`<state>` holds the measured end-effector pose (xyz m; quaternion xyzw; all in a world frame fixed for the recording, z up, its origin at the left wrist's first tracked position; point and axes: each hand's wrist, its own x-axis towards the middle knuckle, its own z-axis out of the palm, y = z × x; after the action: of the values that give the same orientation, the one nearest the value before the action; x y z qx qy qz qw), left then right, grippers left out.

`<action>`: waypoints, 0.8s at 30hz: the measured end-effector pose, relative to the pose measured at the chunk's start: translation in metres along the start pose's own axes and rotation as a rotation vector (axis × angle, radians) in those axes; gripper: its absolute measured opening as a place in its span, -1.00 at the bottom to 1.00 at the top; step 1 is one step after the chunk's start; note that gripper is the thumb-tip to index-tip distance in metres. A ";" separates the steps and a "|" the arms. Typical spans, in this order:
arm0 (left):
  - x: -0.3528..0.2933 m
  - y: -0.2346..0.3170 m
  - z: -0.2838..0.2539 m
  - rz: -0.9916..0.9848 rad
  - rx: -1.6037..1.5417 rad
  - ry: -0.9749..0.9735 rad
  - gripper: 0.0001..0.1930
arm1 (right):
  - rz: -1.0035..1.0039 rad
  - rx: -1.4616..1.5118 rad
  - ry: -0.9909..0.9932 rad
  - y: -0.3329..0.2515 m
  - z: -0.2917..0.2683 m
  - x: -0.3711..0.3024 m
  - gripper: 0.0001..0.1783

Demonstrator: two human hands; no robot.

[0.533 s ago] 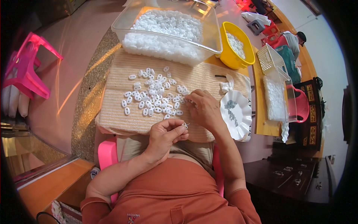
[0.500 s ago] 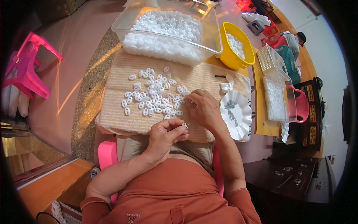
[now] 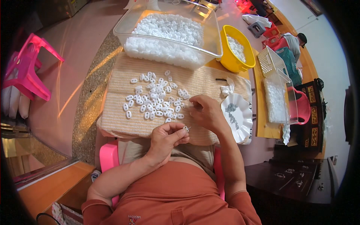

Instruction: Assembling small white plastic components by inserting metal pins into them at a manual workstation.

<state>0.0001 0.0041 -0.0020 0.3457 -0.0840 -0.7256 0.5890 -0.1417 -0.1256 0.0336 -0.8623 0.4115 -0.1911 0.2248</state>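
Close to the towel's near edge, my left hand (image 3: pixel 167 138) pinches a small white oval piece (image 3: pixel 185 128) between thumb and fingertips. A thin, short pin-like bit sticks out of the piece to the right. My right hand (image 3: pixel 207 111) hovers just right of the loose pile, fingers curled inward and fingertips hidden; whatever they hold, if anything, cannot be seen. The pile consists of several white oval two-hole pieces (image 3: pixel 153 93) spread over the striped towel (image 3: pixel 118 71). Right of my right hand lies a white fluted paper plate (image 3: pixel 245 119) with small grey-green bits (image 3: pixel 232 114) on it.
Beyond the pile stands a clear plastic bin (image 3: pixel 168 45) full of white pieces, beside a yellow tub (image 3: pixel 228 62) holding more. A crumpled white wrapper (image 3: pixel 227 89) lies behind the plate. Pink stool (image 3: pixel 28 67) at left; a person (image 3: pixel 296 43) sits far right.
My right hand has drawn slightly back toward me and right, off the pile's edge, fingers more curled. My left hand still pinches the white piece in nearly the same place.
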 end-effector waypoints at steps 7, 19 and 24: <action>0.001 -0.001 0.001 0.010 -0.005 0.012 -0.88 | 0.150 0.411 0.024 0.003 -0.011 -0.028 -0.76; 0.001 0.000 0.001 -0.016 0.011 0.026 -0.89 | 0.340 0.974 -0.075 0.015 -0.001 -0.062 -0.63; 0.001 0.000 0.000 -0.036 0.017 0.031 -0.88 | 0.367 1.010 -0.085 0.013 0.001 -0.064 -0.63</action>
<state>-0.0001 0.0032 -0.0024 0.3632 -0.0748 -0.7301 0.5740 -0.1868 -0.0811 0.0161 -0.5675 0.4030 -0.2878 0.6578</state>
